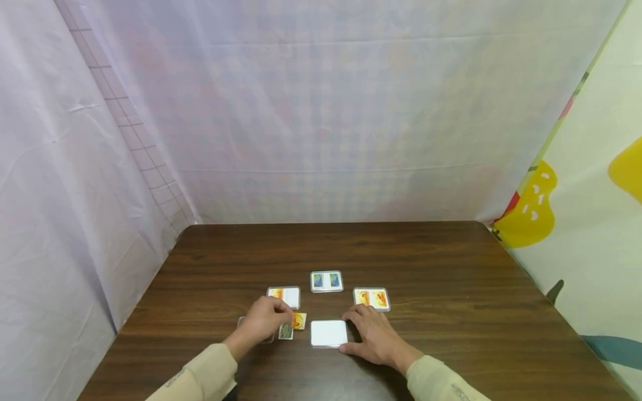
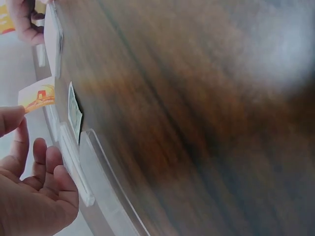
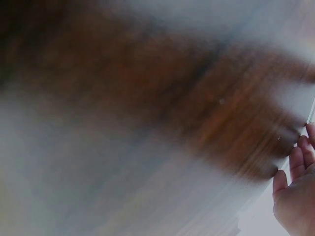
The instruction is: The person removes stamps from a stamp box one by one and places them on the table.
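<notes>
The left hand (image 1: 266, 317) pinches a small orange-and-white printed paper piece (image 2: 37, 96) between thumb and forefinger; its remaining three fingers are loosely bent and hold nothing. In the left wrist view the paper piece is raised above the dark brown wood-grain surface (image 1: 441, 267). In the head view it appears between the left hand and a blank white rectangular card with a clear border (image 1: 328, 333).

The right hand (image 1: 373, 337) is spread, with thumb and forefinger placed at the right-hand corners of the white card, which lies flat. Whether these fingers apply pressure cannot be determined.

A small green printed paper piece (image 1: 286, 333) lies just beside the left hand. A clear plastic case (image 1: 242, 321) is partly hidden beneath that hand.

Three clear-edged rectangular cases lie beyond the hands: one with an orange picture and a white half (image 1: 291, 297), one with two blue-green pictures (image 1: 326, 281), and one with two orange pictures (image 1: 379, 299).
</notes>
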A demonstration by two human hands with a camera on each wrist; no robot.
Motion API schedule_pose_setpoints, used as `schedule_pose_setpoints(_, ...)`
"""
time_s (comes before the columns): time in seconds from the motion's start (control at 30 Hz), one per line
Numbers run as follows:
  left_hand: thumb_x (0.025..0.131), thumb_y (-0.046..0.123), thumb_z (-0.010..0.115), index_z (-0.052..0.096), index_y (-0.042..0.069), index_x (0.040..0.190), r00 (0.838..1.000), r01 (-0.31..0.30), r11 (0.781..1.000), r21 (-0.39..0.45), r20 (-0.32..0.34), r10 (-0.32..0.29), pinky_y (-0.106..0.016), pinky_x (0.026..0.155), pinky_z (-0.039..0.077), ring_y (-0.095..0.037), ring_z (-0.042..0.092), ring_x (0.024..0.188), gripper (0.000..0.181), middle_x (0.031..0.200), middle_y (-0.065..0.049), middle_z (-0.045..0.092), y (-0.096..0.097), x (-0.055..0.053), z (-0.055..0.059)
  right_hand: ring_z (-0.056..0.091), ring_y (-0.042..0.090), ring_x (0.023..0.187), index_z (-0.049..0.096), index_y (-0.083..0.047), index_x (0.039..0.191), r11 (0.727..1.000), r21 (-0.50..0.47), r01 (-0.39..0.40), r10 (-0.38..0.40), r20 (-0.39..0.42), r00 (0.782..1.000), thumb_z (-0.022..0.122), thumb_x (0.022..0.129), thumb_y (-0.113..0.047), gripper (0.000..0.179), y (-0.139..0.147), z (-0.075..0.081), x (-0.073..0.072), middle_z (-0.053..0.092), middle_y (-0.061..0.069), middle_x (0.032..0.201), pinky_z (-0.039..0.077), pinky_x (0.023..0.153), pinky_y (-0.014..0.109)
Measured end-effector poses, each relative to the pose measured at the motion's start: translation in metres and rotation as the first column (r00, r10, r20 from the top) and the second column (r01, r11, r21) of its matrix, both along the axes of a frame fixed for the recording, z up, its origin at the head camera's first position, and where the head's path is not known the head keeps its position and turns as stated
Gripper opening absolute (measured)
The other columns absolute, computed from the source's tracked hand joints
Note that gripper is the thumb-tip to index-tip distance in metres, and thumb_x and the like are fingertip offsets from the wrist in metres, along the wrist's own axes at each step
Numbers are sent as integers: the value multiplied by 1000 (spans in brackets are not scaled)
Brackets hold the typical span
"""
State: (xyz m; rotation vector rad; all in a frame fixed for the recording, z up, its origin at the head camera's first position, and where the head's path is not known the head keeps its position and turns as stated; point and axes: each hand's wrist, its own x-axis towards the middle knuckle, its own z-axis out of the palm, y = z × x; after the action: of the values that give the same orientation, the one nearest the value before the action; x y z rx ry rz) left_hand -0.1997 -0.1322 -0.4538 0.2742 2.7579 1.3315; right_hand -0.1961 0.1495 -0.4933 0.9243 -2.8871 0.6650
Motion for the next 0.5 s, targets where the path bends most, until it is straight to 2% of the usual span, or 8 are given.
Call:
schedule_pose_setpoints(0.13,83,11,73,73,8,81,998,-7,1000,28,63,5,-27,50,43,-9,49,55,4,72,0,63,3,3,-2,51,36,119,61,-8,122,1000,-4,0,0,6,1000,77,81,-49,60,0,0,0,55,13,126,38,98,60)
schedule_pose_setpoints(0.23,82,9,73,73,7,79,998,-9,999,39,57,7,-25,46,41,-9,48,52,3,69,1,62,5,3,-5,51,36,119,61,-8,122,1000,-3,3,-3,11,1000,76,81,-50,61,0,0,0,54,13,126,38,98,60)
schedule_pose_setpoints(0.37,79,7,74,73,5,76,1000,-11,1000,7,-14,11,-28,56,46,-11,52,62,3,72,3,64,6,2,-8,51,35,119,61,-8,122,1000,-3,5,-5,16,1000,76,81,-50,61,0,0,0,54,12,125,38,98,60)
schedule_pose_setpoints(0.5,79,9,74,73,10,75,998,-45,996,-80,-50,41,-33,65,49,-11,53,65,4,72,5,65,8,1,-11,51,35,118,61,-8,122,1000,1,1,-1,17,1000,76,81,-51,61,0,0,0,54,12,125,38,97,59)
